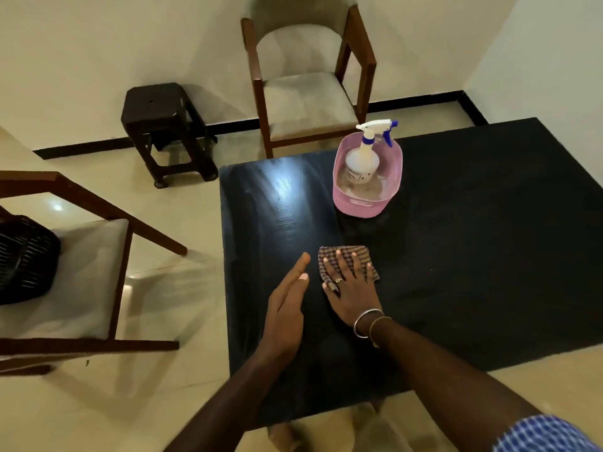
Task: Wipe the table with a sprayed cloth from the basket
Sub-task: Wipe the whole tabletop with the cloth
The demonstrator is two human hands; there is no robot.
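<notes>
A brown checked cloth (357,254) lies folded flat on the black table (473,239), near its front left part. My right hand (350,288) presses on the cloth with spread fingers and palm down. Just left of it, my left hand (287,308) hovers edge-on over the table, fingers straight and holding nothing. Farther back stands a pink basket (362,205) with a white spray bottle (362,161) upright inside; the bottle has a blue trigger.
A wooden chair with a grey seat (306,102) stands behind the table. A dark stool (166,125) is at the back left. Another wooden chair (81,256) at the left carries a black bag (23,259). Tiled floor surrounds the table.
</notes>
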